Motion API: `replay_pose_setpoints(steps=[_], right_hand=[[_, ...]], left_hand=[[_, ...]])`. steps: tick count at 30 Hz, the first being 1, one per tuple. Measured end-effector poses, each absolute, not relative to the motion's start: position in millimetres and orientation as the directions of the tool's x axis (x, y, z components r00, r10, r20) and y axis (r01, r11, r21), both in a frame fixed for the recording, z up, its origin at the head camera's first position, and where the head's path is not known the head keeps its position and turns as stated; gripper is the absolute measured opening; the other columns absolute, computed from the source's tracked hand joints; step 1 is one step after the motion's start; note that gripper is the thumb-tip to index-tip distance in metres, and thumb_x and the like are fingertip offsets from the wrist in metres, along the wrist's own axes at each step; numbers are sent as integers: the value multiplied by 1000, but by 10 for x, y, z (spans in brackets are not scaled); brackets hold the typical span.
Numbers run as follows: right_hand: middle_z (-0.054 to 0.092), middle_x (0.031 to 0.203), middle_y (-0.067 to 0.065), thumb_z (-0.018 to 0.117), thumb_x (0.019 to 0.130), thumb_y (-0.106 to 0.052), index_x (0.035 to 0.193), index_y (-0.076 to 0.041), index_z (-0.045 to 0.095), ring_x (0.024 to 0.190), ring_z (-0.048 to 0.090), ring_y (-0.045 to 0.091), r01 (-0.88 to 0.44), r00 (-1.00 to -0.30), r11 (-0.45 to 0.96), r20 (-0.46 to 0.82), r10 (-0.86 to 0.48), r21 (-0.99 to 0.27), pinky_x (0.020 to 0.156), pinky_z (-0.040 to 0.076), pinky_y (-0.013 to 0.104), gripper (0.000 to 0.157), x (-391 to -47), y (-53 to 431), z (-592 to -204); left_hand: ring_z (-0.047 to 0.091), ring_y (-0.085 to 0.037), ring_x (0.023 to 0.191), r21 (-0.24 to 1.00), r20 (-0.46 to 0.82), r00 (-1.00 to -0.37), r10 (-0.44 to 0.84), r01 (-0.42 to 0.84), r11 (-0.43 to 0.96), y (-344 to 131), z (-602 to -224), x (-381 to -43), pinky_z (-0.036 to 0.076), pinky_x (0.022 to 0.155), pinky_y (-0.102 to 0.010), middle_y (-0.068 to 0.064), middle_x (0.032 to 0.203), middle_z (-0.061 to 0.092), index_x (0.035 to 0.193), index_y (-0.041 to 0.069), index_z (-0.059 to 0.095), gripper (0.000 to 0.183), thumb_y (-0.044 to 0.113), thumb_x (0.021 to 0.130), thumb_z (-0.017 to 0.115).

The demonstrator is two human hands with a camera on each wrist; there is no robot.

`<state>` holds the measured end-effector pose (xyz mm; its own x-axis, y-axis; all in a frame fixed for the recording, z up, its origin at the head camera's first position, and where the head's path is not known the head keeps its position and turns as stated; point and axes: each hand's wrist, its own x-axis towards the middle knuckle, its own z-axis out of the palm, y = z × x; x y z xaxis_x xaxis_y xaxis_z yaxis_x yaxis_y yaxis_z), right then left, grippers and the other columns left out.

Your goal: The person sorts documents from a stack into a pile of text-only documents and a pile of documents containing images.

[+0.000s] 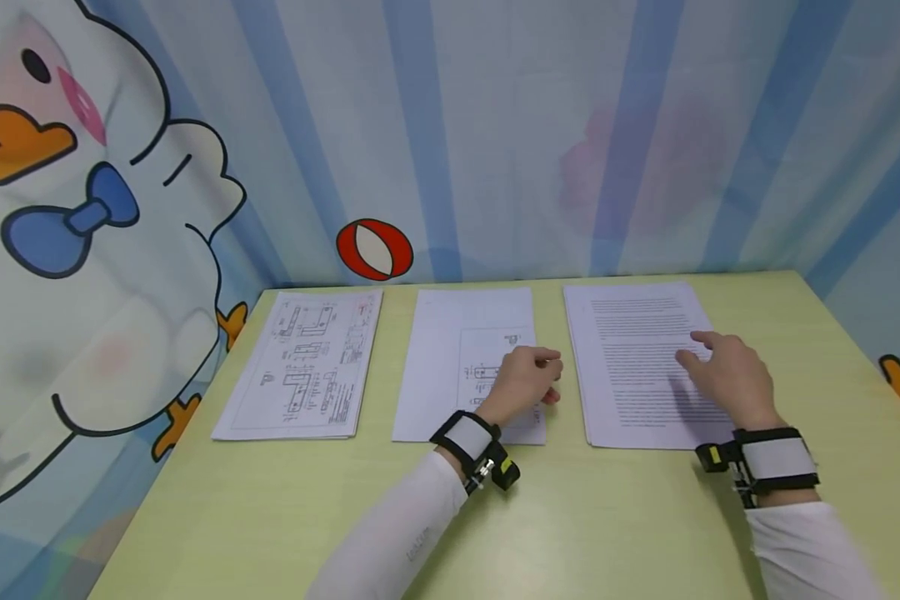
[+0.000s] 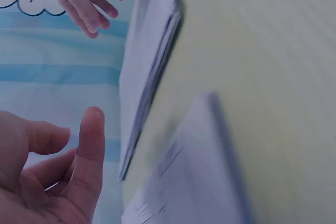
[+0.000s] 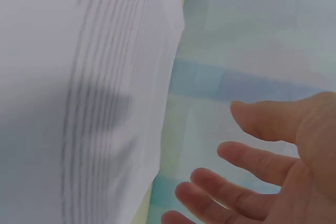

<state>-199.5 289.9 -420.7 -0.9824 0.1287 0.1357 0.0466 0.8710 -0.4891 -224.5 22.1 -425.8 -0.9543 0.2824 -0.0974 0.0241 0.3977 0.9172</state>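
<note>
Three stacks of paper lie side by side on the table. Over the middle stack (image 1: pixel 435 367), which carries a printed drawing, hovers my left hand (image 1: pixel 523 382), its fingers loosely bent and holding nothing. My right hand (image 1: pixel 735 379) is above the right edge of the text-printed stack (image 1: pixel 637 367), casting a shadow on it. In the right wrist view, the right hand's fingers (image 3: pixel 252 161) are spread with nothing between them. The left wrist view shows the left thumb and a finger (image 2: pixel 90 140) apart, clear of the paper.
The left stack (image 1: pixel 300 367) shows technical drawings and sits by the table's left edge. Behind the pale yellow table (image 1: pixel 570 517) hangs a striped blue curtain (image 1: pixel 495 142) with cartoon prints. Each wrist wears a strapped camera.
</note>
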Motion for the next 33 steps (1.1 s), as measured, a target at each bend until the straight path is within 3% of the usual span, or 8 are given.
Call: replay_pose_setpoints(steps=[4, 10, 14, 20, 25, 33], right_hand=[[56, 115, 38, 58, 96, -18, 125, 13, 56, 93, 59, 48, -70, -970, 851, 234, 63, -521, 67, 49, 57, 43, -1943, 2619, -4084], [60, 112, 31, 58, 96, -13, 123, 9, 60, 94, 60, 42, -206, -943, 787, 333, 0, -582, 71, 50, 55, 34, -1932, 2179, -4057], [65, 108, 25, 59, 95, -11, 121, 6, 63, 91, 63, 37, -272, -921, 743, 389, -17, -611, 72, 51, 51, 30, -1978, 1876, -4075], [67, 106, 19, 61, 95, -12, 121, 3, 63, 89, 64, 30, -352, -896, 684, 442, -49, -639, 70, 52, 47, 30, -2047, 1424, -4094], [67, 107, 16, 62, 95, -12, 122, 2, 62, 88, 63, 26, -415, -875, 626, 478, -77, -660, 68, 53, 43, 31, -2042, 1029, -4065], [66, 110, 15, 61, 95, -11, 124, 2, 62, 89, 62, 21, -461, -875, 513, 466, -128, -724, 73, 54, 40, 31, -2061, 465, -4111]], left_hand=[[63, -12, 56, 913, -44, -963, 267, 70, 402, 9, -4108, -2255, 58, 62, -35, -14, 99, 68, 127, 2, 63, 31, 16, 101, 53], [64, -19, 59, 844, 101, -969, 224, 203, 497, -431, -3979, -2294, 48, 50, -24, -12, 92, 67, 125, 7, 65, 29, 17, 102, 52], [65, -23, 63, 797, 168, -971, 169, 235, 557, -775, -3911, -2302, 49, 51, -24, -8, 87, 67, 122, 6, 67, 28, 15, 101, 52], [64, -17, 67, 711, 234, -970, 72, 221, 667, -1316, -3842, -2310, 45, 51, -27, -6, 85, 69, 117, 5, 70, 26, 13, 98, 54], [63, -20, 75, 636, 303, -953, 28, 224, 739, -1788, -3850, -2332, 47, 54, -31, -13, 96, 70, 116, 2, 69, 27, 13, 99, 53], [63, -29, 85, 563, 292, -951, -98, 89, 821, -2423, -3942, -2310, 50, 65, -42, -20, 103, 68, 119, -2, 67, 30, 14, 100, 50]])
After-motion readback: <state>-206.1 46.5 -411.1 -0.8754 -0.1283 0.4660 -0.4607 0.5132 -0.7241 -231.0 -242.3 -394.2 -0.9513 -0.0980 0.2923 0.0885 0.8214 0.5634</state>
